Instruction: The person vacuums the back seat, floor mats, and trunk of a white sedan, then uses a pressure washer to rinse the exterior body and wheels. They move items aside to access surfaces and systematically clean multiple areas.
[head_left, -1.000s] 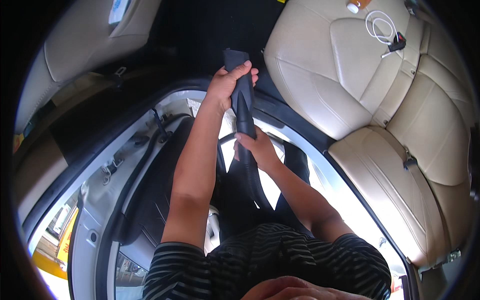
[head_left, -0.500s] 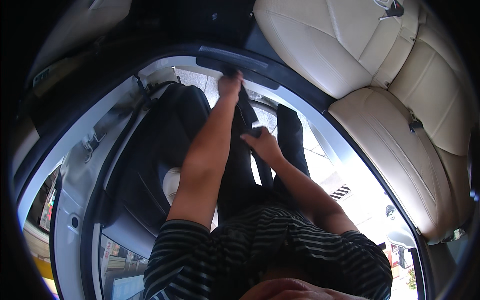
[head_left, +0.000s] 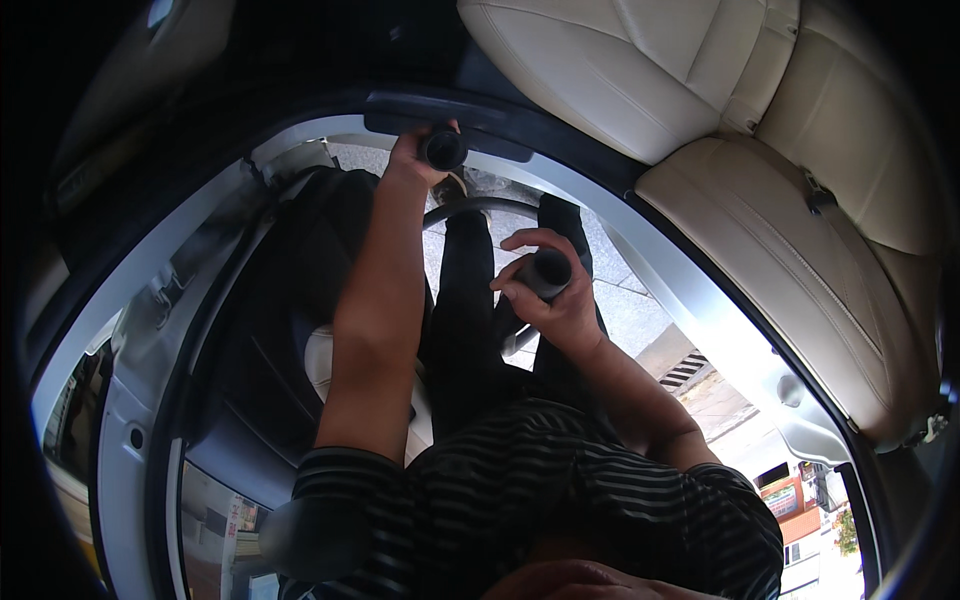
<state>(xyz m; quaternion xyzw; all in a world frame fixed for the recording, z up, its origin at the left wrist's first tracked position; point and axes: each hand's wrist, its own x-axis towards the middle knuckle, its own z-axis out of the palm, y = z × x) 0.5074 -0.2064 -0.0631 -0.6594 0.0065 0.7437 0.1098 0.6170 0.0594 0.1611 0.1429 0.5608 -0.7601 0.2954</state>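
My left hand (head_left: 408, 158) is closed around a black tube piece (head_left: 445, 150) beside the door sill, its round open end facing up. Closer to me, my right hand (head_left: 568, 312) wraps a second black tube (head_left: 548, 272), which looks like a hose end. Its round opening also faces up, and the index finger and thumb curl past it on the left. The two pieces are apart. A thick dark hose (head_left: 485, 204) curves over the paving beyond my right hand. Where it joins either piece is hidden.
I am in a car's doorway. A beige rear seat (head_left: 760, 260) with a belt buckle (head_left: 820, 195) fills the right side. Along the far side runs the door sill (head_left: 335, 125). The open door's dark inner panel (head_left: 270, 370) stands at left. Paving (head_left: 625, 290) shows around my legs.
The long dark piece that spanned both hands now shows as two separate tubes. Both have tipped so their openings face up. My left hand has shifted left, my right hand slightly right.
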